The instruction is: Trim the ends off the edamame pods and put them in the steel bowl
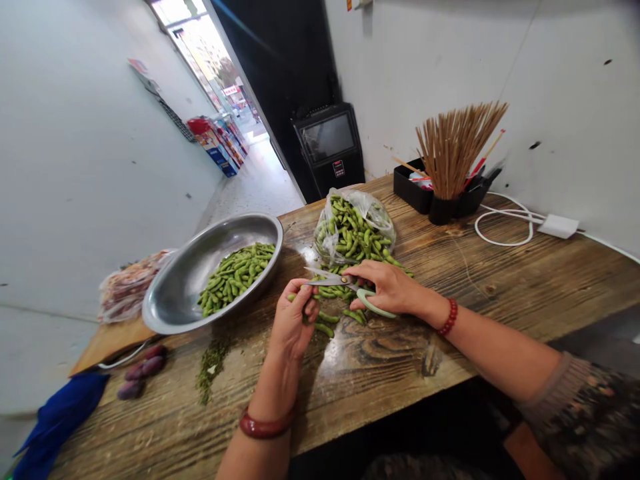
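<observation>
My right hand [383, 283] is wrapped round the pale green handles of a pair of scissors [374, 303]. The blades point left and are parted, reaching the fingertips of my left hand [295, 320]. Those fingers are pinched on a green edamame pod [291, 297], mostly covered by them. Loose pods [327, 320] lie on the table beneath both hands. Just beyond, a clear plastic bag [325, 230] lies open with pods spilling toward me. To the left, a wide steel bowl [175, 287] holds a heap of pods on its right side.
Small green trimmings [213, 367] and several dark purple fruits or vegetables [145, 367] lie at the left of the wooden table [400, 347]. A black holder with wooden skewers [453, 157] stands at the back right, near a white cable and adapter [559, 226]. A filled bag [133, 283] sits behind the bowl.
</observation>
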The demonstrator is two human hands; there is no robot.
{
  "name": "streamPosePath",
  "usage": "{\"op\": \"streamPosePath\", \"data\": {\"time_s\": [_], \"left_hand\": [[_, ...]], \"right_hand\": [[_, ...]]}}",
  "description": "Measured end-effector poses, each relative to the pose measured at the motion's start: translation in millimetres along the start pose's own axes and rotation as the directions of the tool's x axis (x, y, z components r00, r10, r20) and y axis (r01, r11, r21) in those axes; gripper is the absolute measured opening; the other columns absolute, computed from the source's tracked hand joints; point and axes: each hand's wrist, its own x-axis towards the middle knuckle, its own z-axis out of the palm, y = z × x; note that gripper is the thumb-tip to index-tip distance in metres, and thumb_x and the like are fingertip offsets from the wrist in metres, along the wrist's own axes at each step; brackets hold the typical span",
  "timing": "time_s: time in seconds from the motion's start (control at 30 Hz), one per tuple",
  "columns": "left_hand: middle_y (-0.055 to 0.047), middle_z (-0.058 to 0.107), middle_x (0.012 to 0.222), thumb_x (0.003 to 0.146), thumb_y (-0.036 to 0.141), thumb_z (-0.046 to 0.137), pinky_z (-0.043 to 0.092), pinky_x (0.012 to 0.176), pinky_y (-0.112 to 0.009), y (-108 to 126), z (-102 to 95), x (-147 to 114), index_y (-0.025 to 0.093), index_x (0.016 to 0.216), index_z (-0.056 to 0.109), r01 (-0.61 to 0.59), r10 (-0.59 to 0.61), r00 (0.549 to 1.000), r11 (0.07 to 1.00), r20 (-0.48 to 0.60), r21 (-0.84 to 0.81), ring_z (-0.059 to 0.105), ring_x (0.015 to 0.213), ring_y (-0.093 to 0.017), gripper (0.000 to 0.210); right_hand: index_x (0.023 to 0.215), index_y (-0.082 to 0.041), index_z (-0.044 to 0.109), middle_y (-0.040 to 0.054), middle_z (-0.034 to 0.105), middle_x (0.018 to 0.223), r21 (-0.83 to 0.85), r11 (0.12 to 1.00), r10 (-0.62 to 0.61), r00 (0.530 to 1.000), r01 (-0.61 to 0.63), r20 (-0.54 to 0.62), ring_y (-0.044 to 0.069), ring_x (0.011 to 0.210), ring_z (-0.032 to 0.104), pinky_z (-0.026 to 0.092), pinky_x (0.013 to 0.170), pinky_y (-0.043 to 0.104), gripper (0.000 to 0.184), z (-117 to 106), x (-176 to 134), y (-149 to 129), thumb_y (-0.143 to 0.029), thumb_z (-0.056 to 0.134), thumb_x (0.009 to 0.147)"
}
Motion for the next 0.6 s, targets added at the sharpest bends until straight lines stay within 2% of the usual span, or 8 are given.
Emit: {"op": "streamPosePath", "data": {"time_s": [0.23,0.6], "left_hand": [[0.004,0.055,0.069,0.073,0.024,0.074,0.025,0.037,-0.011,0.9,1.7,-1.6,0.017,0.08,0.053,-0.022,0.023,0.999,0.998,0.024,-0.061,0.033,0.041,0.0,0.024],[0.005,0.056,0.069,0.075,0.025,0.074,0.027,0.038,-0.012,-7.1,9.3,-5.1,0.016,0.081,0.053,0.022,-0.017,0.996,0.998,0.091,-0.056,0.035,0.041,0.0,0.023]], "right_hand": [[0.125,-0.019,0.057,0.006,0.063,0.094,0.017,0.999,0.04,0.999,-0.04,-0.004,0.017,0.079,0.059,0.047,0.072,0.029,0.064,0.7,0.8,0.6,-0.05,0.075,0.072],[0.124,-0.017,0.057,0.0078,0.064,0.095,0.009,1.0,-0.019,1.0,0.019,-0.005,0.018,0.081,0.059,0.047,0.073,0.029,0.061,1.2,0.0,-3.7,-0.049,0.073,0.074]]}}
